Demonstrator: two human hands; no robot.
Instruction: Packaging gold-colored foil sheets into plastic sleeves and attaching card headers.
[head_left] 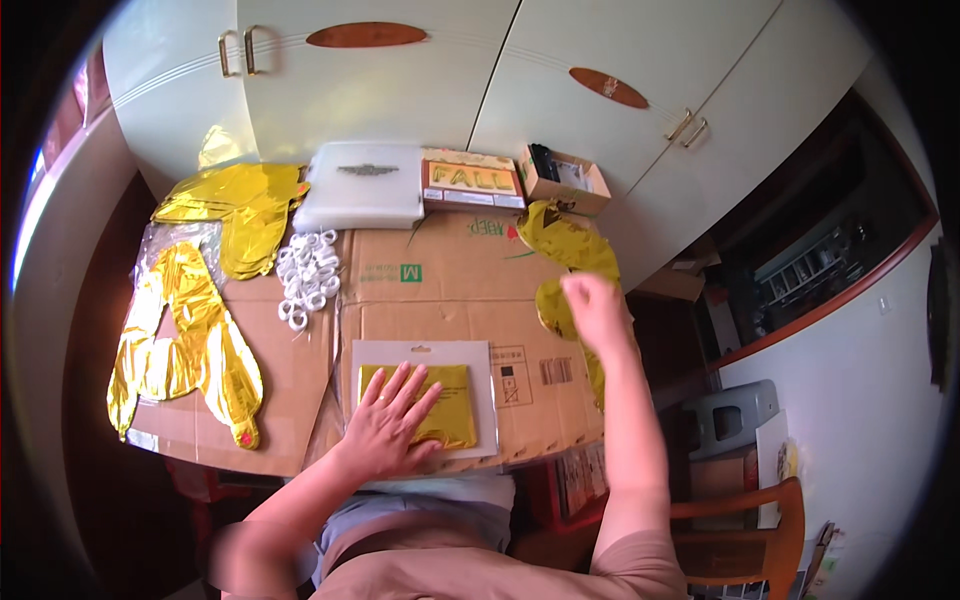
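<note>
My left hand [392,420] lies flat, fingers spread, on a folded gold foil packet [455,405]. That packet rests on a white backing card [478,360] with a hang hole, close to the table's front edge. On the right side, my right hand [597,312] is closed above a flat gold foil balloon [565,240]. Whether its fingers pinch the foil or something small, I cannot make out. Part of this balloon is hidden behind the hand and forearm.
At left lie a shiny letter-shaped foil balloon [215,350] and more gold foil [250,205]. White rings [308,270] are heaped beside them. Along the back stand a whitish plastic case [365,200], a printed box [472,182] and a small open box [570,185]. Cardboard [420,320] covers the table.
</note>
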